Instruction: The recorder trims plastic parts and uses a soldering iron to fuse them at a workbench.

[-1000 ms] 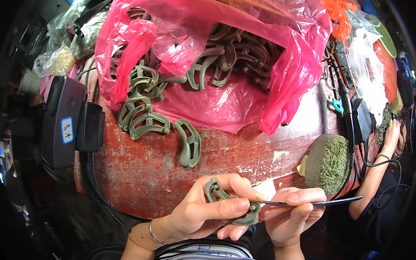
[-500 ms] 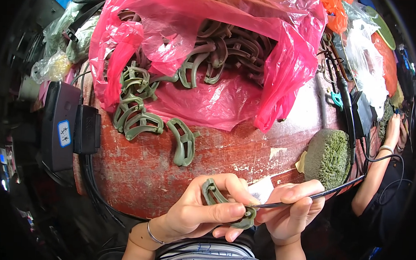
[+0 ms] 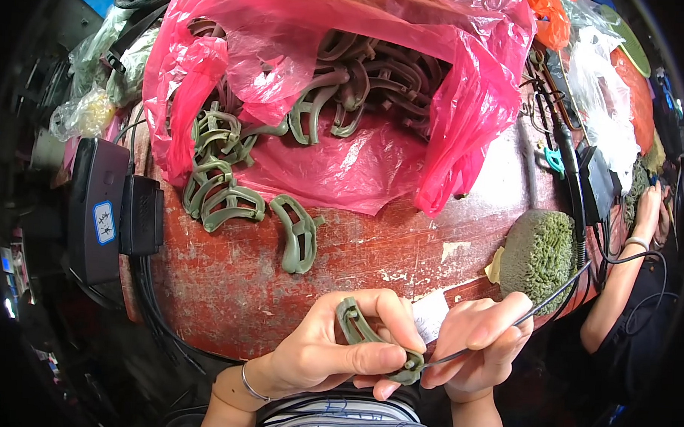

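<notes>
Close in front of me, my left hand (image 3: 352, 342) grips a green curved openwork piece (image 3: 359, 324) between thumb and fingers. My right hand (image 3: 482, 345) pinches a slender dark rod-like tool (image 3: 544, 302), whose thin tip meets the lower right end of that piece. Where exactly the tip touches is too small to make out. A white paper tag (image 3: 431, 314) shows between my two hands. A similar green piece (image 3: 300, 235) lies alone on the worn red table (image 3: 370, 260), beyond my left hand.
More green pieces (image 3: 233, 206) lie by and inside a pink plastic bag (image 3: 328, 172) at the back. A green-topped spongy block (image 3: 540, 258) stands right, near black cables (image 3: 573, 184). Dark boxy devices (image 3: 101, 197) stand left. Another person's arm (image 3: 630, 261) shows far right.
The tool in my right hand has tilted, its rear end swinging up and its tip dropping lower on the piece. The held piece has turned slightly and shifted right.
</notes>
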`<action>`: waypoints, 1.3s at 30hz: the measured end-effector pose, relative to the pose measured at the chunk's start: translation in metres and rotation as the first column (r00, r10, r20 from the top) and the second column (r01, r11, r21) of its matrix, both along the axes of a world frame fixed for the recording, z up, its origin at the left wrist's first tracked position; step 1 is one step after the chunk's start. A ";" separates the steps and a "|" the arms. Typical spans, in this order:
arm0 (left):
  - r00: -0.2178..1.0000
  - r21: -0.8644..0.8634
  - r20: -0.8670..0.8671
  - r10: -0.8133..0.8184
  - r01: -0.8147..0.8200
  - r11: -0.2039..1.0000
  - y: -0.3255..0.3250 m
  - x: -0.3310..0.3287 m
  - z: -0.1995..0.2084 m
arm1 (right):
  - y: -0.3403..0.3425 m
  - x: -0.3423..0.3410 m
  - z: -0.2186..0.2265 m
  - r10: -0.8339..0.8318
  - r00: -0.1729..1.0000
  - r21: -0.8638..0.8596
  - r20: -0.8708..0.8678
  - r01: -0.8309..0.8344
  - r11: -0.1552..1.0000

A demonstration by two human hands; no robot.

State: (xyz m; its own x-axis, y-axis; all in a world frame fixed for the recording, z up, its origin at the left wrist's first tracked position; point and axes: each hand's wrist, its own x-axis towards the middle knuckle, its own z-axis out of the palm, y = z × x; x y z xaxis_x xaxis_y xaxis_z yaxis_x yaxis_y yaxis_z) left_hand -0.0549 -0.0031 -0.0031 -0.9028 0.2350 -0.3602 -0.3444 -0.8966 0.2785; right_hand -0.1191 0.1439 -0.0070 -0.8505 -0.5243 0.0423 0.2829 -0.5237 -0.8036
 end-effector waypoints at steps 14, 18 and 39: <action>0.981 -0.143 -0.155 -0.112 0.090 0.986 -0.004 0.001 -0.004 | -0.001 -0.002 -0.002 0.019 0.998 0.005 0.056 -0.020 1.000; 0.986 -0.251 -0.150 -0.072 0.032 0.968 -0.001 0.000 -0.001 | -0.005 0.000 0.001 0.003 1.000 0.165 0.031 -0.008 0.986; 0.973 -0.192 -0.070 0.221 -0.231 0.954 -0.003 -0.003 0.007 | -0.005 0.003 -0.016 -0.087 0.920 0.255 -0.382 0.196 0.947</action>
